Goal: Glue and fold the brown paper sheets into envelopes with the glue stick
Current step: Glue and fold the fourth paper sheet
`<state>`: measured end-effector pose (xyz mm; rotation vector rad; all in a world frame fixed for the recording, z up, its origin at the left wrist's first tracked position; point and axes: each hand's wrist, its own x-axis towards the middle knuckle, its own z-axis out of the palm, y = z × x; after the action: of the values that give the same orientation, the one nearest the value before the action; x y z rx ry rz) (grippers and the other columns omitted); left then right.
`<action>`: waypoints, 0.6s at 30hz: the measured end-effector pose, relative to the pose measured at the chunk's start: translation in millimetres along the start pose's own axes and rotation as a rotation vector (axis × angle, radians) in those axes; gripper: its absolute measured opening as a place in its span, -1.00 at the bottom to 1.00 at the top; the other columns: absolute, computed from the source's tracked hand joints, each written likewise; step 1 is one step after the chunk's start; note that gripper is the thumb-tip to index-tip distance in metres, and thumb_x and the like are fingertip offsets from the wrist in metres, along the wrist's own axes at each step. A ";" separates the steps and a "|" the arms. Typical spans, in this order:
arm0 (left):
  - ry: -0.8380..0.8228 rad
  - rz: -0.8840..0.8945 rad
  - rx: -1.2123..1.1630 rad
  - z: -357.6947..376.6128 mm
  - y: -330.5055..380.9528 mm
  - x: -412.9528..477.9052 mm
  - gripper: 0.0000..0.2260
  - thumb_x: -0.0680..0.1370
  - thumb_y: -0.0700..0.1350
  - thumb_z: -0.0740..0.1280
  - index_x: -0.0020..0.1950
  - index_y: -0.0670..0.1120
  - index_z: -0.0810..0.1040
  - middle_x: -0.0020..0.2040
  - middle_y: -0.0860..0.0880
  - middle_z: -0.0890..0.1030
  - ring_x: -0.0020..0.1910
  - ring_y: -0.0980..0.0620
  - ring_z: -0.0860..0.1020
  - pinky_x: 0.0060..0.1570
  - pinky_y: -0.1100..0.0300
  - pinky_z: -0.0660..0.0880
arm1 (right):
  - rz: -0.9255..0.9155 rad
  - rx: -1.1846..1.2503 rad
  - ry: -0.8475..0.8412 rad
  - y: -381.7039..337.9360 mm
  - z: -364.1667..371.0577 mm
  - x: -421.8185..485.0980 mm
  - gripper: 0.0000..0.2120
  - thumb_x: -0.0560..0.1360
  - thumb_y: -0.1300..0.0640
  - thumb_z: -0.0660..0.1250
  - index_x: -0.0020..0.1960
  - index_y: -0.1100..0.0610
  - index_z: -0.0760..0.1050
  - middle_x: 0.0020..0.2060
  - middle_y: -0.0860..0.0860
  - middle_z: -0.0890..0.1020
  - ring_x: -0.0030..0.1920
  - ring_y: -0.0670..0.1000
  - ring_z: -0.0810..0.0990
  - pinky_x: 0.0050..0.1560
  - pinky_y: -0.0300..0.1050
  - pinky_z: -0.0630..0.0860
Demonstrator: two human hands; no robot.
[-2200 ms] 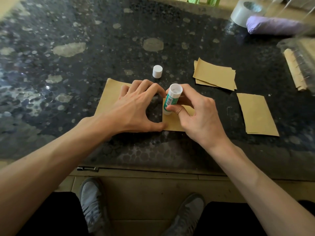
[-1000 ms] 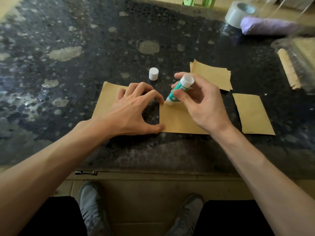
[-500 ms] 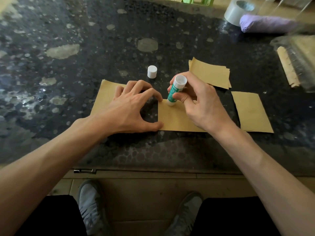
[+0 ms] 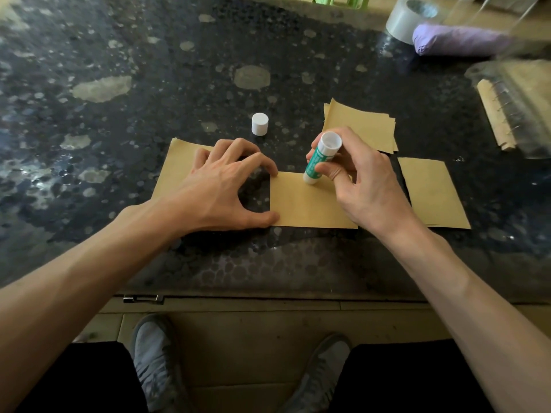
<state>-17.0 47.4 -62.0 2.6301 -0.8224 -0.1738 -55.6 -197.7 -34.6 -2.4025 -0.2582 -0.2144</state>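
The left hand (image 4: 220, 192) lies spread over the dark speckled worktop (image 4: 149, 84), its fingers (image 4: 262, 162) arched and gripping nothing: the forefinger tip and the thumb tip press the left edge of the brown paper sheet (image 4: 304, 204), which lies flat between the two hands. More brown paper shows under the left palm and beyond it; whether it is part of the same sheet cannot be told. The right hand (image 4: 366, 186) has its fingers (image 4: 328, 169) curled round the green and white glue stick (image 4: 320, 162), which stands nearly upright with its lower end on the far edge of the sheet. A white cap (image 4: 259, 124) stands just beyond the left fingertips. A stack of brown sheets (image 4: 363, 123) lies just behind the right fingers, and a folded brown piece (image 4: 432, 192) lies to their right, apart from the sheet.
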 end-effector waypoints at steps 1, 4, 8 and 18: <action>0.001 0.000 0.000 0.0 0.3 -0.1 -0.34 0.30 0.53 0.26 0.34 0.30 0.41 0.34 0.18 0.30 0.46 0.07 0.19 0.34 0.07 0.12 | 0.005 -0.005 0.005 1.0 -1.4 -0.8 -0.74 0.64 0.21 0.38 0.30 0.10 0.50 0.17 -0.03 0.67 0.23 -0.06 0.63 0.25 -0.12 0.60; -0.002 -0.001 -0.003 -0.6 1.0 -0.4 -0.33 0.30 0.53 0.26 0.34 0.30 0.41 0.34 0.17 0.30 0.46 0.06 0.20 0.35 0.06 0.12 | 0.019 -0.013 0.020 4.2 -5.2 -3.4 -0.76 0.64 0.21 0.38 0.30 0.10 0.50 0.16 -0.05 0.66 0.21 -0.08 0.62 0.24 -0.14 0.60; -0.018 -0.004 -0.006 -1.4 0.5 0.2 -0.31 0.29 0.55 0.23 0.36 0.29 0.40 0.36 0.17 0.29 0.47 0.06 0.18 0.35 0.08 0.08 | 0.036 -0.022 0.030 9.7 -10.2 -6.2 -0.77 0.65 0.19 0.37 0.29 0.08 0.49 0.15 -0.06 0.66 0.21 -0.06 0.63 0.24 -0.07 0.61; -0.012 -0.004 -0.007 -2.0 0.6 -0.1 -0.32 0.29 0.54 0.25 0.35 0.29 0.41 0.36 0.17 0.30 0.47 0.04 0.19 0.37 0.05 0.09 | 0.076 -0.049 0.059 19.3 -20.4 -11.0 -0.78 0.66 0.19 0.36 0.29 0.09 0.49 0.15 -0.07 0.65 0.19 -0.06 0.63 0.22 -0.08 0.62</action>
<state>-17.0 47.7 -59.9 2.6268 -0.8198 -0.1938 -63.3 -226.8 -34.2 -2.4448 -0.1357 -0.2593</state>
